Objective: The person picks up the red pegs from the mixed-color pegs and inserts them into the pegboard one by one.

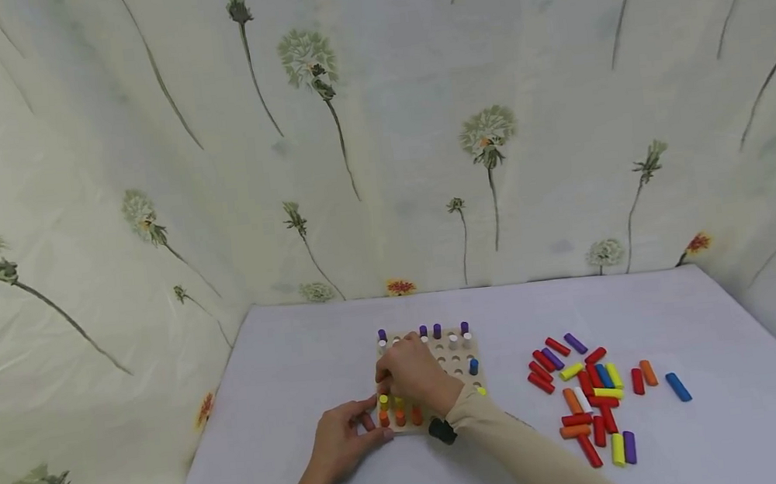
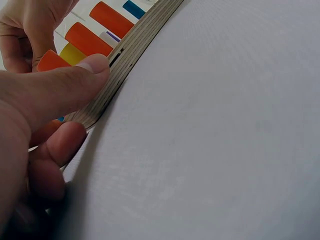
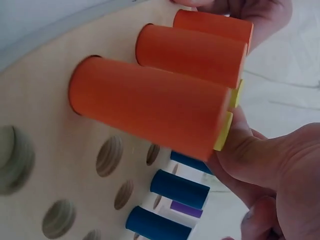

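Note:
A wooden pegboard [image 1: 470, 413] stands near the table's front, with orange pegs [image 3: 150, 105] along its front row and yellow pegs [image 1: 384, 401] behind them. My left hand [image 1: 342, 439] grips its front left corner; the thumb [image 2: 90, 80] lies on the front edge beside an orange peg. Over the board's left side, my right hand [image 1: 411, 372] has its fingers curled downward. In the right wrist view its thumb and finger pinch the end of a blue peg [image 3: 187, 160], largely hidden. Two more blue pegs [image 3: 180, 189] stand nearer in that view.
Loose red, orange, yellow, blue, white and purple pegs [image 1: 596, 403] lie scattered right of the board. White pegs [image 1: 467, 339] and purple pegs [image 1: 437, 331] stand in its back rows. A floral curtain [image 1: 387, 156] hangs behind the white table [image 1: 287, 361].

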The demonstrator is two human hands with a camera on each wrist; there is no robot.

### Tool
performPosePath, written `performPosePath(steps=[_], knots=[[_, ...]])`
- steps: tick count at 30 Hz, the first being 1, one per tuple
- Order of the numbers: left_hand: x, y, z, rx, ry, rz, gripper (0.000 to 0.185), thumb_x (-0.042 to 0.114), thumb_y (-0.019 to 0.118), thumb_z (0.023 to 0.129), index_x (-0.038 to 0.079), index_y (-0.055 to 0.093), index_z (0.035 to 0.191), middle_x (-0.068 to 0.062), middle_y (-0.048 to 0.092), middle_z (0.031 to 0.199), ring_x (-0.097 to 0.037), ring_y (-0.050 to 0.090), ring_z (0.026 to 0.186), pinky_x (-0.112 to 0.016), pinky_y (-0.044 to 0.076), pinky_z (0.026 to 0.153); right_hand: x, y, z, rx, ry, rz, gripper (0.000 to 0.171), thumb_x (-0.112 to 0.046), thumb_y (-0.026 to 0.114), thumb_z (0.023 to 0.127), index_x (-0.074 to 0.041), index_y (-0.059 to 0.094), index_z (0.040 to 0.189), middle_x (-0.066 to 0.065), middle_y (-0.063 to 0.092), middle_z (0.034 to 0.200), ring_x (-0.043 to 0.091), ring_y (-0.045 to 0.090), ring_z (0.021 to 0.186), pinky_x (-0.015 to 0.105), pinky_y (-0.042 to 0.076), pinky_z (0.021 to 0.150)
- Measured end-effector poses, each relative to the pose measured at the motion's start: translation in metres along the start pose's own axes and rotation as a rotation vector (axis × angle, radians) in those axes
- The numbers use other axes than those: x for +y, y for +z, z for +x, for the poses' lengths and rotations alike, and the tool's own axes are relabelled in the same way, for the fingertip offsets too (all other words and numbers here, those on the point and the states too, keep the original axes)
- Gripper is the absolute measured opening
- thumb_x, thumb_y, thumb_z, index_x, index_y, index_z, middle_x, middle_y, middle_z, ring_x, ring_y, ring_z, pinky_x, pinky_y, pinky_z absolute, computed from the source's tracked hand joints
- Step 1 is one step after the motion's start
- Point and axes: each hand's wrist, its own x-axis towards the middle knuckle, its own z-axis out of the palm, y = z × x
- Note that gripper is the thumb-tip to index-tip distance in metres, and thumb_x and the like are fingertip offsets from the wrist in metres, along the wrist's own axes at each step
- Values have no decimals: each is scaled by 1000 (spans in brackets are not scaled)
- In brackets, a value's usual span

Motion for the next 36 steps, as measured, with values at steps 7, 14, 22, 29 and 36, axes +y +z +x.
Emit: performPosePath(steps=[7,14,22,29,36], knots=[[0,0,-1,-1,15,1,58,40,91,82,11,76,131,11,66,78,0,44,57,-19,33,54,-4,-6,2,-49,32,-2,8,-22,90,86,-21,84,80,-10,77,77,11,67,78,45,46,90],[0,2,-1,1,14,-7,57,40,91,83,11,77,130,12,65,78,1,42,55,-19,30,52,-5,-10,1,-108,76,18,6,-26,88,89,-23,85,84,-11,76,79,12,61,80,46,46,92],[1,2,-1,-4,6,-6,57,38,91,83,10,77,130,12,65,78,0,43,56,-19,31,53,-3,-9,-2,-104,66,41,7,-28,87,89,-21,86,89,-11,77,83,10,58,80,41,47,89],[2,2,-3,1,16,-18,57,37,91,83,9,77,130,11,66,78,1,42,56,-19,30,52,2,-9,-5,-64,-1,94,7,-24,87,90,-18,87,93,-9,78,85,9,61,81,31,49,81],[3,3,-2,19,27,16,56,37,92,82,9,77,128,12,66,77,1,41,56,-19,30,52,25,-21,-12,-19,-93,159,11,-20,85,91,-16,87,101,-8,77,88,7,61,82,25,47,75]])
